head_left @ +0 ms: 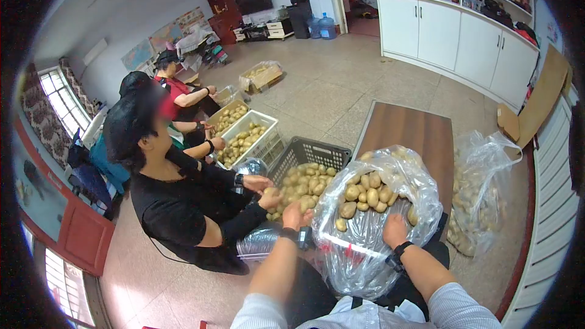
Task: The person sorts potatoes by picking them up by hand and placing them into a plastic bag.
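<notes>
A clear plastic bag (420,192) sits open in front of me, with several potatoes (368,194) heaped inside it. My right hand (395,230) is in the bag's mouth, its fingers curled and mostly hidden from above; a single potato lies just beside it. Over at the bag's left edge, my left hand (297,215) is curled next to the potatoes of a dark plastic crate (323,152). What either hand holds cannot be made out. Close to my left hand are a co-worker's hands (263,190), also over that crate.
A brown wooden table (405,128) stands beyond the bag. Another clear bag of potatoes (478,189) rests on the floor at right. White crates (268,123) of potatoes line the left, with co-workers seated beside them. White cabinets (439,33) stand at the back.
</notes>
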Demonstrator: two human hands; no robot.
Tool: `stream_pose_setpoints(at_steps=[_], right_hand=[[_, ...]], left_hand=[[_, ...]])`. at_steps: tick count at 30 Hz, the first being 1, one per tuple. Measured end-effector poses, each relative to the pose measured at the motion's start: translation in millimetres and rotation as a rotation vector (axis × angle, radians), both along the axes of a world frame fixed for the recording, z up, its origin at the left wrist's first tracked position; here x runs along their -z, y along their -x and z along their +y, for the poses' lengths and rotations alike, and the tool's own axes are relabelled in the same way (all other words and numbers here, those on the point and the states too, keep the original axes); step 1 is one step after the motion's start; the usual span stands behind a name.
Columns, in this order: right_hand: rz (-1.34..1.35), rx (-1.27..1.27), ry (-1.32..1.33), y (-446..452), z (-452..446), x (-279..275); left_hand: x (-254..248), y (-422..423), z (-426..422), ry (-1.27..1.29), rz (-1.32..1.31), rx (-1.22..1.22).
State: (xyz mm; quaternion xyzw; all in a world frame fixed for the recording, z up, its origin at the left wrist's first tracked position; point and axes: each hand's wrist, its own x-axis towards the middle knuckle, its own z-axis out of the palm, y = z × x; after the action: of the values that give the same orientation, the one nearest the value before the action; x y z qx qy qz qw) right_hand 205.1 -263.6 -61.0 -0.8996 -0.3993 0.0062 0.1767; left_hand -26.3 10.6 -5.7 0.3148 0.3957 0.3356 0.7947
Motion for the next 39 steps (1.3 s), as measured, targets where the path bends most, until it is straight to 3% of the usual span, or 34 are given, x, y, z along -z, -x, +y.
stream_pose_setpoints(at_steps=[4, 16, 19, 21, 22, 23, 25, 27, 29, 30, 32, 33, 34, 35, 36, 37, 38, 39], right_hand=[[-0.023, -0.124, 0.053, 3.9, -1.8, -4.5], [0.057, -0.191, 0.119, 6.6, 0.5, 10.4], [0.152, -0.178, 0.055, 11.5, -0.5, 0.5], [0.163, -0.170, 0.059, 11.0, 0.3, 4.5], [0.174, -0.161, 0.063, 10.9, 0.4, 5.6], [0.174, -0.161, 0.063, 12.3, -0.3, 2.4], [0.188, -0.163, 0.024, 14.8, -1.2, -8.3], [0.253, -0.151, 0.024, 10.9, 6.0, -0.7], [0.321, -0.170, 0.056, 10.7, 3.7, 0.3], [0.352, -0.149, -0.050, 12.4, 2.7, -9.2], [0.442, -0.124, -0.135, 13.5, 9.4, -6.0], [0.490, -0.108, -0.121, 7.5, 12.0, 4.4], [0.537, -0.134, -0.203, 7.7, 9.5, -0.2], [0.759, -0.004, -0.170, 19.9, 11.9, -42.8], [0.774, -0.029, -0.136, 14.9, 11.7, -35.7], [0.994, 0.014, -0.105, 1.5, 10.1, -25.5], [1.211, 0.068, -0.080, -2.2, 12.5, -17.5], [1.221, 0.057, -0.071, 4.3, 15.2, -23.7]], left_hand=[[5.1, 3.5, 2.3, -0.035, 0.038, -0.004], [49.7, 7.6, 24.1, 0.005, 0.025, -0.038], [51.8, 9.2, 23.0, -0.155, 0.132, -0.041], [34.1, 14.4, 15.3, -1.164, 1.116, 0.359], [59.0, 15.4, 26.8, -1.163, 1.116, 0.359], [105.5, 16.8, 47.6, -1.204, 0.887, 0.169], [114.5, 19.4, 52.1, -1.225, 0.655, -0.017], [46.8, 21.7, 27.1, -1.566, 1.372, 0.357], [27.2, 17.9, 17.4, -1.470, 1.418, 0.433], [46.2, 21.9, 25.2, -1.616, 1.365, 0.346], [36.1, 19.0, 17.1, -1.366, 1.498, 0.456], [20.1, 14.2, 10.2, -1.091, 1.526, 0.525], [26.4, 16.4, 15.3, -1.276, 1.537, 0.528], [33.8, 18.6, 20.9, -1.465, 1.553, 0.514], [34.3, 21.2, 18.7, -1.569, 1.530, 0.512], [60.6, 16.9, 19.2, -1.133, 0.983, 0.300], [51.8, 12.1, 12.2, -0.736, 0.660, 0.186], [43.0, 7.1, 5.5, -0.362, 0.340, -0.027]])
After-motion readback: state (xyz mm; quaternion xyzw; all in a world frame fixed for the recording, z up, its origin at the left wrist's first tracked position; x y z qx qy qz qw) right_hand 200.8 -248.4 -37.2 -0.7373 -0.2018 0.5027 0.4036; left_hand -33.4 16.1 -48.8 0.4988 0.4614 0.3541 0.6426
